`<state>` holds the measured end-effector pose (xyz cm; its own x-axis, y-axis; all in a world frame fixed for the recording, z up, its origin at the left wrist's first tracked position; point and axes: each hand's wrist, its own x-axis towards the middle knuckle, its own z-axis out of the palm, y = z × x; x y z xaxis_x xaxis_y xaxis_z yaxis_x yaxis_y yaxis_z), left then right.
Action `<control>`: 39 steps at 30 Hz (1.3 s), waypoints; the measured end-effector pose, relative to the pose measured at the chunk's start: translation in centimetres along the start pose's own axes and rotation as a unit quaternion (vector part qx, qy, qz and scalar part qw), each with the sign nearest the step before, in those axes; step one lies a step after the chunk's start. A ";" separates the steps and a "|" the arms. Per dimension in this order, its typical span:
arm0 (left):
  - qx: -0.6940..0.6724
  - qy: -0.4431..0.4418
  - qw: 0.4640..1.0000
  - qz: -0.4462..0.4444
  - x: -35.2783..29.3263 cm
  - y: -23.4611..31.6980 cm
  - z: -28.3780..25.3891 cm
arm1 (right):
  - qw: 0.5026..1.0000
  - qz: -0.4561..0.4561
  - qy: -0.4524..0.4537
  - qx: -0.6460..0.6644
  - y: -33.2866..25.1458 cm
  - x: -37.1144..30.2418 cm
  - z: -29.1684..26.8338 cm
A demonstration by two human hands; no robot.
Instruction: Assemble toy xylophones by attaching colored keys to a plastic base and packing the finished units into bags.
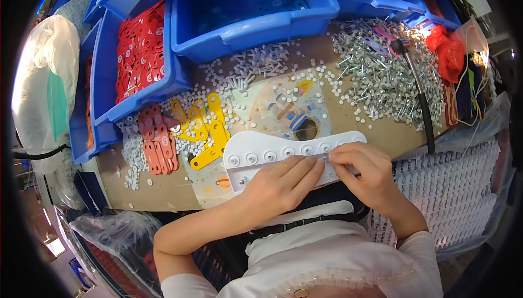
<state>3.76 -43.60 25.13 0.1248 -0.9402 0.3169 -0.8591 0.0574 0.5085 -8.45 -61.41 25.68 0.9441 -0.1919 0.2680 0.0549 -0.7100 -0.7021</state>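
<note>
A long white plastic panel with a wavy far edge and a row of round sockets lies at the table's near edge. My left hand is laid across its near side, fingers together and pointing right, gripping the panel; the thumb is hidden. Close to those fingertips, my right hand is closed in a pinch over the panel's right part. Whatever sits between its fingers is too small to make out. A metal screw head shows at the panel's left end.
Blue bins line the back; one holds red plastic strips. Yellow strips, pink strips and small white caps lie left. At right are a heap of screws, a black-handled hammer and white slotted parts.
</note>
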 end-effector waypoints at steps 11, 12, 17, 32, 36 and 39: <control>-0.072 0.047 0.991 -0.103 -0.9 0.2 -2.1 | 0.997 -0.029 -0.053 -0.039 0.3 1.4 -1.9; -0.074 0.044 0.991 -0.100 -0.7 0.2 -2.4 | 0.999 0.000 -0.035 -0.023 0.6 2.0 -2.4; -0.040 0.066 0.994 -0.081 2.0 -0.8 -2.8 | 0.970 -0.060 0.020 -0.233 7.6 8.7 -2.4; 0.136 0.068 0.987 -0.052 13.6 -10.3 3.9 | 0.926 0.190 0.168 0.279 5.5 2.6 -2.4; 0.082 0.056 0.990 -0.105 10.8 -8.4 0.3 | 0.930 0.186 0.148 0.280 6.0 0.7 -2.3; -0.009 0.093 0.980 -0.176 8.4 -6.7 -1.7 | 0.913 0.194 0.156 0.325 6.0 0.3 -2.1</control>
<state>11.38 -51.30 25.72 0.5015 -0.8253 0.2596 -0.7380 -0.2516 0.6261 -8.52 -67.21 22.94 0.8011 -0.5982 0.0202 0.0129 -0.0165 -0.9998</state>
